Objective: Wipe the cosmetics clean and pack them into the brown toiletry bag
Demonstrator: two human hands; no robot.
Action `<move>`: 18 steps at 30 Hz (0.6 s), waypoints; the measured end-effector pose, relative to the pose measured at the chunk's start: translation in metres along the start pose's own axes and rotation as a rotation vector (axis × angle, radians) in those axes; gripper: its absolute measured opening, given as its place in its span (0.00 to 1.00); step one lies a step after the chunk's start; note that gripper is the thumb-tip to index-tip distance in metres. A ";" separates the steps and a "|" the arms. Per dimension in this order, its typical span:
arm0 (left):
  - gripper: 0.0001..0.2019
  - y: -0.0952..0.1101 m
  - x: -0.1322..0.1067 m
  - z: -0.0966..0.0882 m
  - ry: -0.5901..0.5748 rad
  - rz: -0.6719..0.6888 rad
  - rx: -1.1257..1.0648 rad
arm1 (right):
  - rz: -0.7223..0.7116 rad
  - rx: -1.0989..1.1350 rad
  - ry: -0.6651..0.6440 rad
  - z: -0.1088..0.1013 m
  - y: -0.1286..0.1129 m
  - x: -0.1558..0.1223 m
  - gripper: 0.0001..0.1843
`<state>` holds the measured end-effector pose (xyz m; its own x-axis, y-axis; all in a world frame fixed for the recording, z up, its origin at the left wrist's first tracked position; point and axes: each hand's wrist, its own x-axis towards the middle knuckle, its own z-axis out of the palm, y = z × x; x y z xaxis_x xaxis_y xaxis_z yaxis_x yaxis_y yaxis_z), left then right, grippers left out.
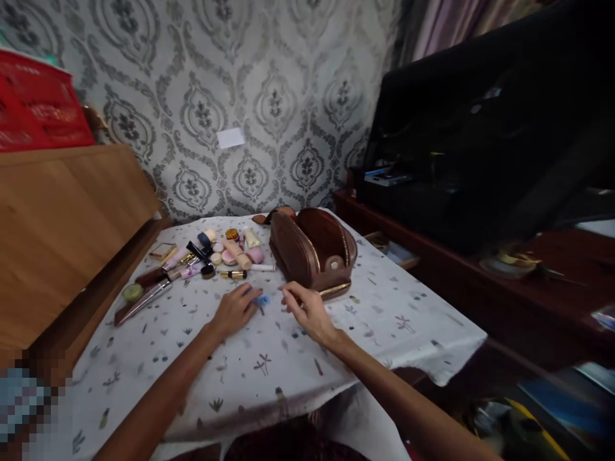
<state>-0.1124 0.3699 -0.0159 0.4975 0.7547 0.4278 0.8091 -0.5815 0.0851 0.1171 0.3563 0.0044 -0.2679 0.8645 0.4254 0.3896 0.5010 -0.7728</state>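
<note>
My left hand [235,309] is low over the cloth, fingers curled and the tips against a small blue object [262,300] whose kind I cannot make out. My right hand [310,312] hovers just right of it, thumb and fingers pinched together; something small and pale may be at the fingertips. Directly behind that hand stands a brown leather toiletry bag [293,253], its zipped top gaping. Makeup lies piled to the left of the bag: a gold-and-black lipstick [234,274], a white pen-like tube [262,267], a beige tube [237,254] and a pink sponge [255,255].
Brushes, including a long silver-handled one [144,302], and a green round jar [132,293] lie at the table's left. A wooden panel [72,211] bounds that side, with a red crate [41,102] on top. To the right stand a dark cabinet [432,269] and a television [480,128].
</note>
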 end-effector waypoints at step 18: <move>0.16 -0.041 -0.022 -0.004 0.077 -0.118 -0.028 | 0.136 -0.228 0.028 0.108 0.025 0.123 0.19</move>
<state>-0.1573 0.3762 -0.0254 0.3727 0.7937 0.4807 0.8512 -0.4987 0.1634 -0.0010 0.4702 -0.0134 -0.1765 0.9238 0.3398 0.6100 0.3736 -0.6988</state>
